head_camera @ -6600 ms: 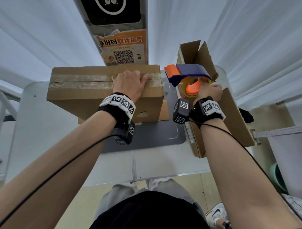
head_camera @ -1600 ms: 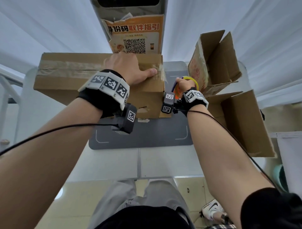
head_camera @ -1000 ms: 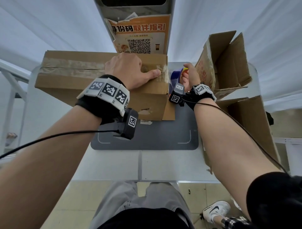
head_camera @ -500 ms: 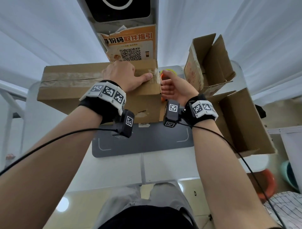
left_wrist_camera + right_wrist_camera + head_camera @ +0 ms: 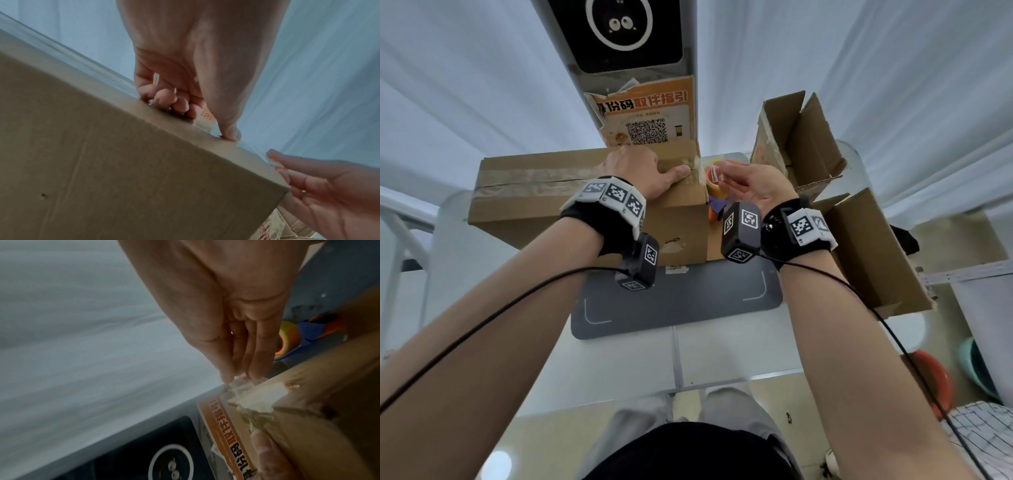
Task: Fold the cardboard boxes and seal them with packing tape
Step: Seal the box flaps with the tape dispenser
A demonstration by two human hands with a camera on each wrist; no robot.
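A closed cardboard box point(image 5: 534, 205) with clear tape along its top seam stands on the table. My left hand point(image 5: 643, 169) rests on its right end with the fingers curled on the top point(image 5: 185, 107) and the thumb pressing the tape near the corner. My right hand point(image 5: 750, 185) is palm up at the box's right end. Its thumb and straight fingers point(image 5: 240, 374) pinch the loose tape end point(image 5: 242, 382) at the corner. The orange and blue tape dispenser point(image 5: 714, 186) lies on the table just behind that hand.
Two open, unfolded cardboard boxes point(image 5: 801, 137) point(image 5: 873, 253) crowd the table's right side. A grey mat point(image 5: 678, 301) lies on the white table point(image 5: 619, 356) in front of the taped box. A kiosk post with an orange poster point(image 5: 647, 116) rises behind it.
My right hand has let go of the tape dispenser, which now lies behind the box end, and has turned palm up onto the loose tape end. The left hand stays on the box.
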